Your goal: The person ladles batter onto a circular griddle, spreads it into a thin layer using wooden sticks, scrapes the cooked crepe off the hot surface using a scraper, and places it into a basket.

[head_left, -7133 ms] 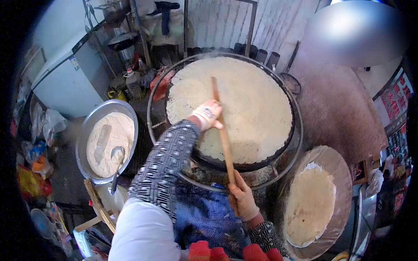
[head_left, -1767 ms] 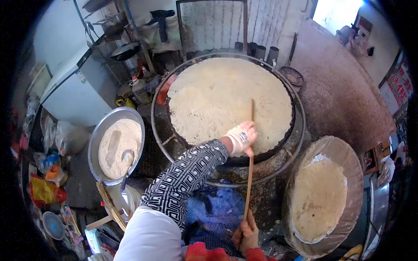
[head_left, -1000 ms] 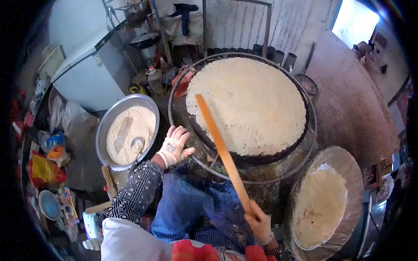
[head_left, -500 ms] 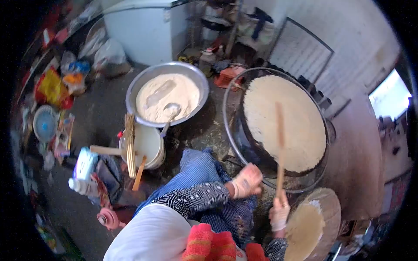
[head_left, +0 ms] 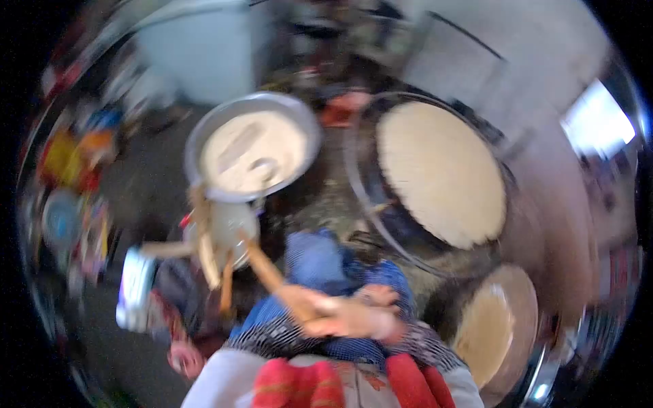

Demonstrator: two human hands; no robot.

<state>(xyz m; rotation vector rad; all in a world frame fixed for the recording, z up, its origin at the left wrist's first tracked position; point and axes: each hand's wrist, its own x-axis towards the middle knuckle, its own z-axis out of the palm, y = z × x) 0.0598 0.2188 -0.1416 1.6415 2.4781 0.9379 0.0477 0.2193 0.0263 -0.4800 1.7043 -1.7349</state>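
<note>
My right hand is closed around a flat wooden stick, reaching across my lap to the left. The stick's far end is over or beside the white bucket; blur hides whether they touch. Partly behind my right wrist, my left hand rests near my knees, its fingers smeared and half hidden. To the right is a round dark griddle, covered by a thin pale sheet of batter.
A metal basin of pale flour-like mix holds a ladle. A bundled brush and other sticks lie across the bucket. At right stands a round board with a pale flat sheet. Bottles and bags sit at left.
My right hand has swung the stick left from above the griddle to the bucket. My left hand has drawn back from the griddle's edge toward my lap. The view has shifted slightly and blurred.
</note>
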